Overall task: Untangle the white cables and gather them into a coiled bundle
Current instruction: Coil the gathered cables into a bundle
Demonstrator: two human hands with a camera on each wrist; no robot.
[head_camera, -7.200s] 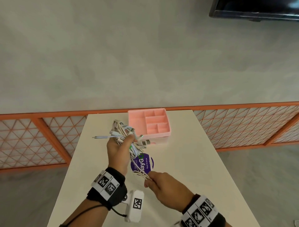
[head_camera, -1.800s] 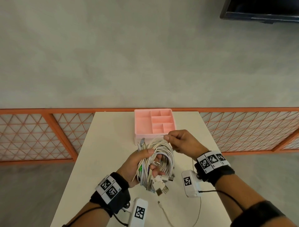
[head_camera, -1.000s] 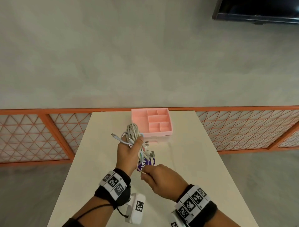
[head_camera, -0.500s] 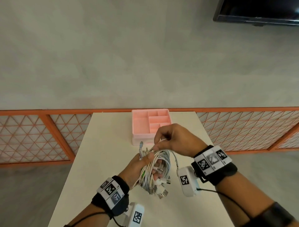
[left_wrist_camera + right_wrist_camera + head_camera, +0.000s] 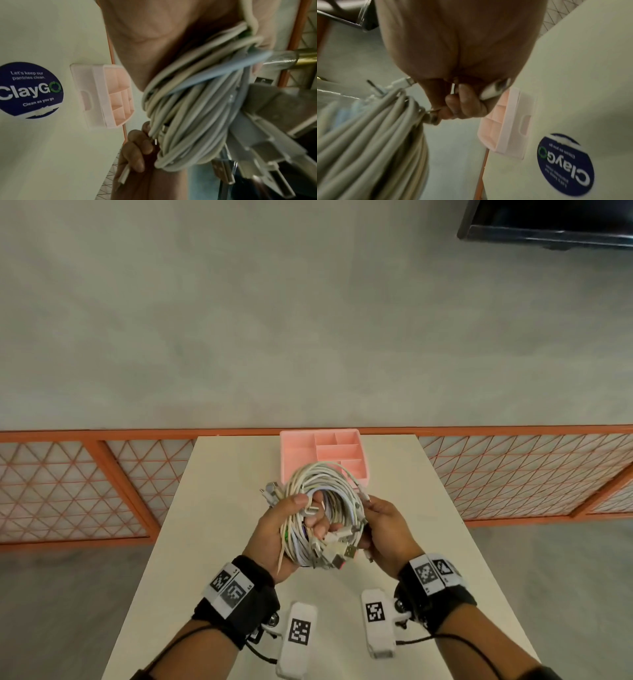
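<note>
A coil of white cables (image 5: 329, 484) is held above the cream table (image 5: 222, 508), with several USB plugs (image 5: 342, 553) hanging from its lower edge. My left hand (image 5: 310, 515) grips the coil, thumb over its left side and fingers through the middle. My right hand (image 5: 371, 515) sits against the coil's right side. In the right wrist view its fingers curl round a white plug (image 5: 494, 88) and pinch at the coil (image 5: 368, 135). The left wrist view shows the coil (image 5: 188, 108) close up, lying across my left palm.
A pink divided organiser tray (image 5: 298, 453) stands at the table's far edge, just beyond the coil. A round blue ClayGo sticker (image 5: 30, 89) lies on the tabletop under my hands. An orange lattice railing (image 5: 85, 484) runs behind the table.
My right hand has come down from the top of the coil to its right side, carrying the cable end with it. My left hand has lifted the coil slightly.
</note>
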